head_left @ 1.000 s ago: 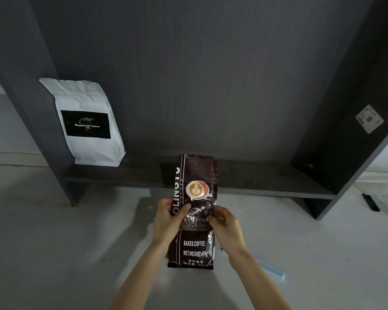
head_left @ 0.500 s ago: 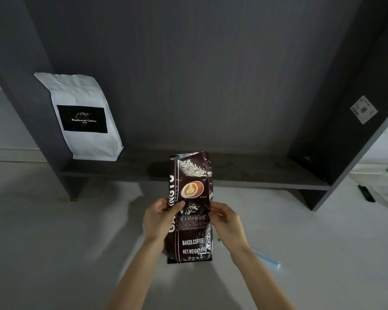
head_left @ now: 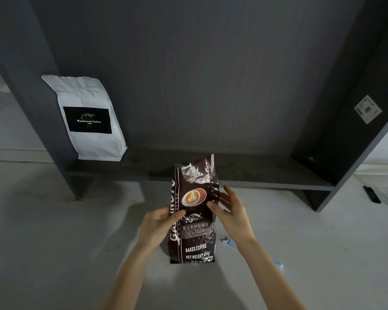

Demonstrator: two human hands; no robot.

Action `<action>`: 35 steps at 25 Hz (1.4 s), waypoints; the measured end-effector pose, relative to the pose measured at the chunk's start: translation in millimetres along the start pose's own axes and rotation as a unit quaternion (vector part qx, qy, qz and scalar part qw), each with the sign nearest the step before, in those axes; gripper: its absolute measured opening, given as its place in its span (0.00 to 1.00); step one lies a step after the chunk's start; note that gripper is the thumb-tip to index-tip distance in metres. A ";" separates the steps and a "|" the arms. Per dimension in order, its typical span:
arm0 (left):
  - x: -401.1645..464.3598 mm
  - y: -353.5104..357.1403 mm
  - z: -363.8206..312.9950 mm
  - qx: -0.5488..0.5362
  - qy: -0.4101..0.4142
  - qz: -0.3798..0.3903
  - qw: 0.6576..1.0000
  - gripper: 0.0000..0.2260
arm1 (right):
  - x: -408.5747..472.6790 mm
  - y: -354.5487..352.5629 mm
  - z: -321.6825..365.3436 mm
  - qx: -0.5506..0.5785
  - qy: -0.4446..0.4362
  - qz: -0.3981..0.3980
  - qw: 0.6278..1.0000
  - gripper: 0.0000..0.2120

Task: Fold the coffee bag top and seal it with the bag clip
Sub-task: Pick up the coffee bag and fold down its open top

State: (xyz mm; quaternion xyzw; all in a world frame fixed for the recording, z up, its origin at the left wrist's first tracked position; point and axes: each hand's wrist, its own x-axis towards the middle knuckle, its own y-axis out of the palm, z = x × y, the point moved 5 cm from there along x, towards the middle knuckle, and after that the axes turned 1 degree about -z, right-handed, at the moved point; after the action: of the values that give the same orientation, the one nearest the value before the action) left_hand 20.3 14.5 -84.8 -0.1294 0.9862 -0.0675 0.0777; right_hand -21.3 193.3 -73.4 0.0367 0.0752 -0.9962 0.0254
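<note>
left hand (head_left: 157, 227) — grips crinkled foil coffee bag (head_left: 194, 211) | right hand (head_left: 231, 211) — splayed

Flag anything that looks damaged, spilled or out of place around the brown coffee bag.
Nothing is spilled or torn. The brown coffee bag has a crumpled, open, unfolded top. The light blue bag clip lies on the floor behind the right forearm, partly hidden. The white coffee bag leans against the shelf's side panel.

A pale grey floor (head_left: 54, 242) is carrying the brown coffee bag (head_left: 194, 220), which is standing upright at centre. A light blue bag clip (head_left: 278, 264) is lying on the floor at its 4 o'clock. At 11 o'clock, a dark shelf (head_left: 255, 173) is bearing a white coffee bag (head_left: 87, 117).
</note>
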 end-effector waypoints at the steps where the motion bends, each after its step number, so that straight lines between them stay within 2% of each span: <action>1: -1.6 0.2 -1.1 -0.002 0.005 0.002 1.000 0.07 | 0.4 -0.7 0.0 -0.008 -0.002 -0.005 1.000 0.30; 6: -2.7 0.9 -7.3 0.042 0.039 0.014 0.998 0.08 | -2.4 -6.2 -2.7 -0.045 -0.017 -0.017 0.999 0.20; 9: -5.0 -0.7 -14.1 0.020 0.062 0.017 0.998 0.08 | -4.8 -7.8 -3.8 -0.045 -0.032 -0.024 0.998 0.13; 12: -6.4 -7.8 -19.8 -0.013 0.069 0.003 0.998 0.13 | -7.2 -9.7 -5.8 -0.028 -0.036 -0.030 0.998 0.08; 17: -5.6 -9.5 -18.6 0.024 0.052 0.022 0.998 0.17 | -12.6 -13.9 -7.6 0.023 -0.023 -0.020 0.999 0.11; 19: -5.2 -9.2 -18.8 0.027 0.058 0.026 0.998 0.14 | -13.6 -15.3 -6.5 0.030 -0.024 -0.015 0.999 0.11; 23: -5.6 -11.9 -17.3 0.005 0.057 -0.017 0.998 0.05 | -14.6 -15.4 -4.1 0.020 -0.025 -0.012 0.999 0.12; 27: -6.4 -16.2 -15.9 0.012 0.051 -0.057 0.997 0.04 | -15.1 -12.7 -0.3 -0.011 -0.044 0.006 0.999 0.13; 31: -7.2 -13.9 -15.9 0.008 0.054 -0.042 0.998 0.04 | -13.1 -15.4 14.7 0.050 -0.072 -0.009 0.996 0.10; 35: -11.9 -6.9 -22.2 -0.027 0.075 -0.015 0.997 0.02 | -12.9 -18.8 17.8 0.060 -0.068 -0.027 0.996 0.06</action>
State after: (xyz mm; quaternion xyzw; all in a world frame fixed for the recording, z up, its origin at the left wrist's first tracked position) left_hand 29.6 13.5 -60.4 -0.1410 0.9887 -0.0512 -0.0011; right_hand -10.7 209.8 -52.1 -0.0316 0.0146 -0.9994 0.0016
